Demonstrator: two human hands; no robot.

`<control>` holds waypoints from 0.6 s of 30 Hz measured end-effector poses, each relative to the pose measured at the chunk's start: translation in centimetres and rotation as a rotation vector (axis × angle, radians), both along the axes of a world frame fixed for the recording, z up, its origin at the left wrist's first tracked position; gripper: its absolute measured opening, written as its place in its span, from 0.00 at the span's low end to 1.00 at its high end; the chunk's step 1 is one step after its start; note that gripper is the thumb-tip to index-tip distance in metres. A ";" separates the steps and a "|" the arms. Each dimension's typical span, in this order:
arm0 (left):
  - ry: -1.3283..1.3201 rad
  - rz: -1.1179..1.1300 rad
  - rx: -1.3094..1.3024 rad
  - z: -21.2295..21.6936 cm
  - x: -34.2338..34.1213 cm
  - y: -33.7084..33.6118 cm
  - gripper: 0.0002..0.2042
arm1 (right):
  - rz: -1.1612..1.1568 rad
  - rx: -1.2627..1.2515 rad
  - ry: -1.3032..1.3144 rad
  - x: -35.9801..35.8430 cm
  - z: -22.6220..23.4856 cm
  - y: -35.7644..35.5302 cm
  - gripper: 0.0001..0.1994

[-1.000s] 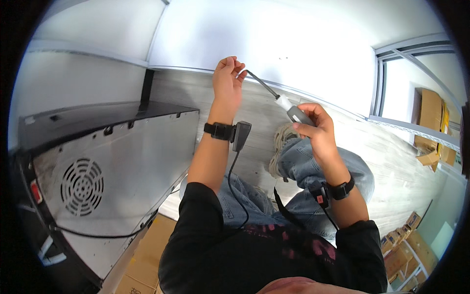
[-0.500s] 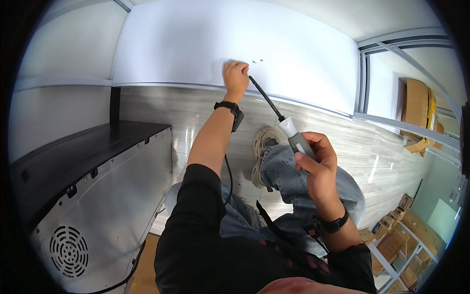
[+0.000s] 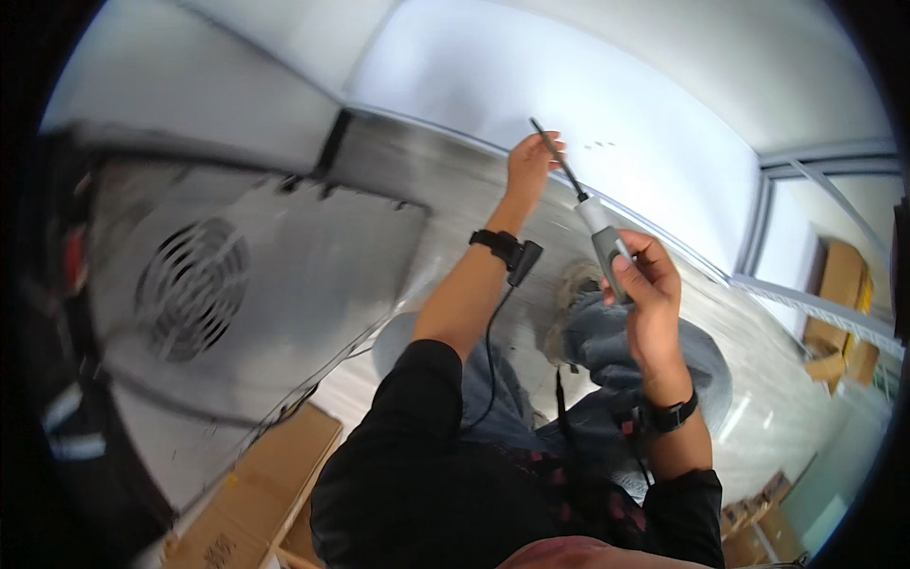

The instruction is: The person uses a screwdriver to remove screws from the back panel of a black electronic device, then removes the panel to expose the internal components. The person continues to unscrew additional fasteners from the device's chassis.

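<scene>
Seemingly readying the screwdriver (image 3: pixel 591 216), the right hand (image 3: pixel 652 289) grips its handle (image 3: pixel 608 250); the left hand (image 3: pixel 531 171) curls by the shaft (image 3: pixel 566 172), its hold unclear, and steadiness is likely needed next.

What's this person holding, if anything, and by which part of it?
The right hand holds a screwdriver-like tool by its grey handle. The left hand appears behind the shaft; whether it grips anything cannot be told.
</scene>
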State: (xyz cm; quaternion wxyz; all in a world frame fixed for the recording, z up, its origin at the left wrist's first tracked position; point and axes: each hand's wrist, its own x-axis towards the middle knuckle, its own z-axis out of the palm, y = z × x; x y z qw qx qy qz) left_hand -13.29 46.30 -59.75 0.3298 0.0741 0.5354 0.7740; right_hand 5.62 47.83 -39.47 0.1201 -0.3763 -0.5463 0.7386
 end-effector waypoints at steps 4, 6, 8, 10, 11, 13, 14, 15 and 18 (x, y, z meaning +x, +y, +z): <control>-0.131 0.055 0.242 11.7 -0.2 -8.3 0.17 | 0.155 0.101 0.063 -2.7 2.2 -1.9 0.11; -0.161 0.123 0.382 15.3 -0.3 -12.5 0.18 | 0.244 0.153 0.088 -4.2 3.8 -3.1 0.11; -0.124 0.158 0.394 16.9 -0.2 -14.8 0.19 | 0.284 0.114 0.172 -5.0 3.7 -2.9 0.11; -0.048 0.185 0.392 18.1 0.2 -16.4 0.18 | 0.313 0.032 0.188 -5.5 2.0 -2.3 0.12; -0.038 0.230 0.333 18.8 0.4 -16.5 0.18 | 0.315 0.016 0.185 -5.8 1.2 -2.2 0.12; 0.035 0.287 0.233 18.4 0.1 -17.2 0.18 | 0.356 -0.013 0.193 -6.3 0.4 -3.1 0.12; 0.064 0.312 0.183 18.1 0.0 -17.5 0.18 | 0.371 -0.025 0.192 -6.3 0.0 -3.5 0.12; 0.072 0.349 0.146 18.0 -0.1 -17.6 0.17 | 0.403 -0.034 0.231 -6.4 -0.5 -3.8 0.12; 0.089 0.415 0.165 17.5 -0.1 -18.3 0.17 | 0.456 -0.003 0.282 -7.0 -0.9 -4.4 0.12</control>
